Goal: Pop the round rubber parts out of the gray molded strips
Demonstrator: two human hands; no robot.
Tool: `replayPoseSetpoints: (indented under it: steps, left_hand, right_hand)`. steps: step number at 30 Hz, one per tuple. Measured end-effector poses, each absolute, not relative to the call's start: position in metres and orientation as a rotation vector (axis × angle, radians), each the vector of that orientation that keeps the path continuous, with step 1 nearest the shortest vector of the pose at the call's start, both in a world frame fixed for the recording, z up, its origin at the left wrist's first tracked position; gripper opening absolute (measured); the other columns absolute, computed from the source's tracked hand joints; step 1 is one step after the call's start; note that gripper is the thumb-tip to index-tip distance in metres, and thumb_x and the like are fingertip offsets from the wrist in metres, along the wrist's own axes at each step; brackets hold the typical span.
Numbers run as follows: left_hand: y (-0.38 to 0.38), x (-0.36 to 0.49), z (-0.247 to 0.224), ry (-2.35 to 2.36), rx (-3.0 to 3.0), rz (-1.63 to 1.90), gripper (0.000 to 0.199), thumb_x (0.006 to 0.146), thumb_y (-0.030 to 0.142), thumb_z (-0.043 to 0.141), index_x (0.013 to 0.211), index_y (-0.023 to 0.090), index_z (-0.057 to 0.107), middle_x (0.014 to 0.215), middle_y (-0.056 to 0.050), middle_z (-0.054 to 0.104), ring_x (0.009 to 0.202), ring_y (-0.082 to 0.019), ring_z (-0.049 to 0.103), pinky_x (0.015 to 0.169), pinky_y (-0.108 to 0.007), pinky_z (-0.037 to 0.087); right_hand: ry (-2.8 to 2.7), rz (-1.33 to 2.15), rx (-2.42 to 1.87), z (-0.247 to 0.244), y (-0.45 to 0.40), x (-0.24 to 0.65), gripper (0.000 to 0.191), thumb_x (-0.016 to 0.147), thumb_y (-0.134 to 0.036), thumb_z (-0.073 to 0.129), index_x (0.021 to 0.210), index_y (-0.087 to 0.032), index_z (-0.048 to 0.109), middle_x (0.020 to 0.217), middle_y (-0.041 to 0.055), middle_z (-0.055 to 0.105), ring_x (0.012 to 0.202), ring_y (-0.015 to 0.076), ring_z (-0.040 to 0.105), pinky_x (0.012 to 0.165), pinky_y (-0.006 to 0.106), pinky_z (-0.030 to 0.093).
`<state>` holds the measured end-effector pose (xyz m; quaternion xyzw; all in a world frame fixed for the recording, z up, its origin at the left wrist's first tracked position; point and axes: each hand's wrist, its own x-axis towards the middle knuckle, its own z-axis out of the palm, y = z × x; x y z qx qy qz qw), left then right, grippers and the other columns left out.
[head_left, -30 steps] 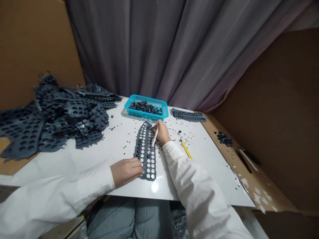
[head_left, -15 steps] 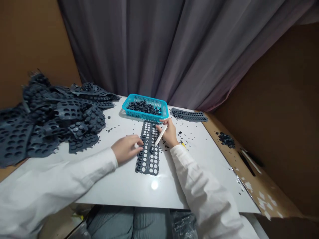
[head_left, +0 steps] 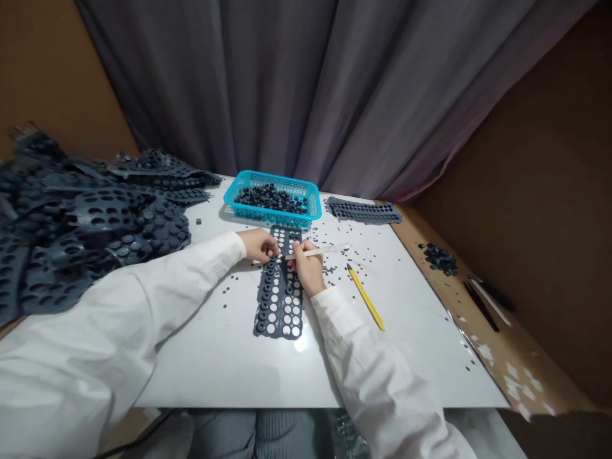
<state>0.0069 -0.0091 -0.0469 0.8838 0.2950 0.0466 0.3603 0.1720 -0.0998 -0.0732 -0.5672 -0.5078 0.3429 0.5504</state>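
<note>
Right now, right hand (head_left: 308, 268) is clamped on a white tool (head_left: 329, 249), over the dark perforated strip (head_left: 282, 299) lying mid-frame. Left hand (head_left: 258, 245) curled at strip's left edge; can't tell if it's pinching anything. Blue basket (head_left: 287, 219) with black pieces (head_left: 268, 197) upper centre, yellow tool (head_left: 366, 298) right of centre, dark sheet pile (head_left: 95, 220) at left.

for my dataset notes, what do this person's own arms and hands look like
Both arms wear long, loose, creased white fabric sleeves: the left sleeve and the right sleeve reach the wrists. The left grip and the right grip are bare human hands without gloves. No printed markings or cables are visible on the sleeves.
</note>
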Motion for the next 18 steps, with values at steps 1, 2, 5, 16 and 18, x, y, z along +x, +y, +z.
replayPoseSetpoints:
  steps: [1, 2, 5, 16, 18]
  left_hand:
    - [-0.007, 0.008, -0.047, 0.741, 2.272, 0.106, 0.031, 0.057, 0.010, 0.063, 0.087, 0.014, 0.070, 0.069, 0.001, 0.063, 0.054, -0.008, 0.054, 0.052, -0.016, 0.041]
    - [-0.006, 0.008, -0.046, 0.718, 2.271, 0.099, 0.031, 0.056, 0.010, 0.065, 0.087, 0.014, 0.070, 0.068, 0.002, 0.062, 0.054, -0.008, 0.054, 0.051, -0.015, 0.041]
    - [-0.001, 0.010, -0.046, 0.644, 2.306, 0.110, 0.030, 0.055, 0.010, 0.069, 0.085, 0.015, 0.071, 0.065, 0.002, 0.061, 0.053, -0.007, 0.053, 0.051, -0.014, 0.040]
    - [-0.001, 0.014, -0.042, 0.309, 2.640, 0.175, 0.015, 0.061, 0.011, 0.065, 0.075, 0.013, 0.067, 0.068, -0.001, 0.058, 0.055, -0.009, 0.050, 0.053, -0.018, 0.040]
    - [-0.004, 0.018, -0.038, 0.270, 2.711, 0.152, 0.013, 0.059, 0.009, 0.063, 0.071, 0.013, 0.065, 0.066, 0.000, 0.056, 0.055, -0.010, 0.049, 0.053, -0.019, 0.038]
  right_hand:
    - [-1.229, 0.811, -1.355, -0.073, -0.100, 0.170, 0.032, 0.080, -0.037, 0.050, 0.055, -0.022, 0.038, 0.040, -0.0070, 0.049, 0.037, 0.0100, 0.044, 0.045, 0.022, 0.035]
    - [-1.258, 0.812, -1.366, -0.073, -0.101, 0.169, 0.032, 0.080, -0.035, 0.050, 0.054, -0.022, 0.038, 0.040, -0.0068, 0.049, 0.037, 0.0100, 0.045, 0.046, 0.022, 0.036]
    - [-1.328, 0.804, -1.376, -0.075, -0.101, 0.166, 0.030, 0.080, -0.031, 0.050, 0.054, -0.022, 0.038, 0.041, -0.0066, 0.049, 0.039, 0.0100, 0.046, 0.048, 0.022, 0.037]
    - [-1.424, 0.728, -1.385, -0.075, -0.100, 0.163, 0.029, 0.079, -0.026, 0.047, 0.053, -0.021, 0.036, 0.044, -0.0064, 0.046, 0.045, 0.0106, 0.045, 0.052, 0.023, 0.036]
    - [-1.428, 0.720, -1.389, -0.075, -0.100, 0.162, 0.028, 0.079, -0.025, 0.046, 0.053, -0.021, 0.036, 0.044, -0.0064, 0.046, 0.046, 0.0106, 0.045, 0.052, 0.023, 0.036]
